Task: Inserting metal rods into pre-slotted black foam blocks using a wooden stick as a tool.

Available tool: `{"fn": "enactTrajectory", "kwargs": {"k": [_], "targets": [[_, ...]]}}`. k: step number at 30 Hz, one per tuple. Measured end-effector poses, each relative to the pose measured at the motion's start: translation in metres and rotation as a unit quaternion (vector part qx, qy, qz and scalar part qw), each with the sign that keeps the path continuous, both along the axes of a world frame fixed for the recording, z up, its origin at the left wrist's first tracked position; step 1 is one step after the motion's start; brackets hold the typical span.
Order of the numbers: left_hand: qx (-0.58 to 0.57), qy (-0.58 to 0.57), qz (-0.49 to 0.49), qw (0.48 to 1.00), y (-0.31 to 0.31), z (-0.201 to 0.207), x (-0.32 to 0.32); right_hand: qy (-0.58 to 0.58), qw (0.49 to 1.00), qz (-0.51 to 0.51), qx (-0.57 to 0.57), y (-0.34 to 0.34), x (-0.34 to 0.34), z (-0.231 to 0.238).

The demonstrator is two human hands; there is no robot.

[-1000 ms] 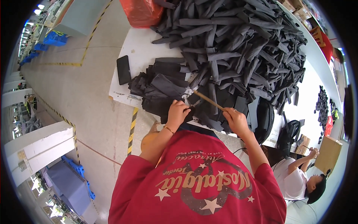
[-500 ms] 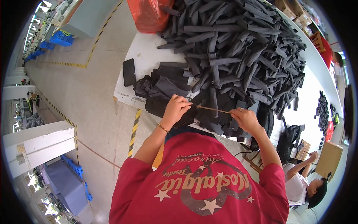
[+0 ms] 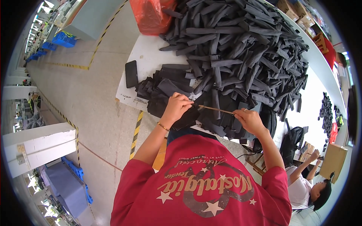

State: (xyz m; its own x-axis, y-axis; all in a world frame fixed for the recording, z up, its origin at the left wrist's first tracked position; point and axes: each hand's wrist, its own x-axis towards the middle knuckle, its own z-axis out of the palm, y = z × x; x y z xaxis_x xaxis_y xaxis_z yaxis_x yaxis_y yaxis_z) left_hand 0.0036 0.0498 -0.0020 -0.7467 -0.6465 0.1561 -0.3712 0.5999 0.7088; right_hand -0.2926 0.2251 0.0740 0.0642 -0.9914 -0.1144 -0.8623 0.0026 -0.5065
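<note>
My right hand (image 3: 248, 119) is closed around one end of a thin brown stick (image 3: 217, 110), which points left and slightly upward. The fingers of my left hand (image 3: 178, 107) are pinched together just beyond the stick's other end, on what looks like a dark fabric piece (image 3: 194, 109); its outline merges with the black cloth behind. Flat black fabric pieces (image 3: 211, 122) lie beneath the stick along the near table edge. Beyond my left hand sits a loose stack of folded dark fabric strips (image 3: 162, 86).
A big heap of dark fabric tubes (image 3: 241, 49) covers much of the white table (image 3: 149, 49). A phone (image 3: 131, 74) and a red plastic bag (image 3: 151, 19) lie on its left part. At right are a black backpack (image 3: 291, 145) and a seated person (image 3: 307, 184).
My left fingertips have shifted slightly away from me. The stick and my right hand stay almost in place. The seated person's hands at right have moved a little.
</note>
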Motion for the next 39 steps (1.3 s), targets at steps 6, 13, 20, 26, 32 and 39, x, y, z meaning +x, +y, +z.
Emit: {"fn": "enactTrajectory", "kwargs": {"k": [6,13,20,26,32,39], "targets": [[0.026,0.021,-0.005,0.999,0.0,0.001,-0.004,0.004,1.0,0.006,-0.009,0.001,0.004,-0.009],[0.157,0.006,0.008,0.988,-0.002,0.011,0.0,0.01,1.0,0.006,0.008,0.0,0.006,-0.005],[0.28,-0.035,0.028,0.959,-0.004,0.015,-0.001,-0.003,1.0,0.021,-0.001,-0.006,0.012,0.0],[0.393,-0.006,0.019,0.919,-0.006,0.013,0.001,-0.026,0.999,0.032,-0.011,-0.005,0.008,0.0],[0.406,0.034,0.011,0.913,-0.003,0.012,0.0,-0.02,1.0,0.008,0.0,-0.003,0.005,-0.001],[0.425,0.045,0.021,0.904,-0.003,0.013,0.001,-0.022,1.0,0.0,0.005,-0.002,0.005,-0.001]]}}
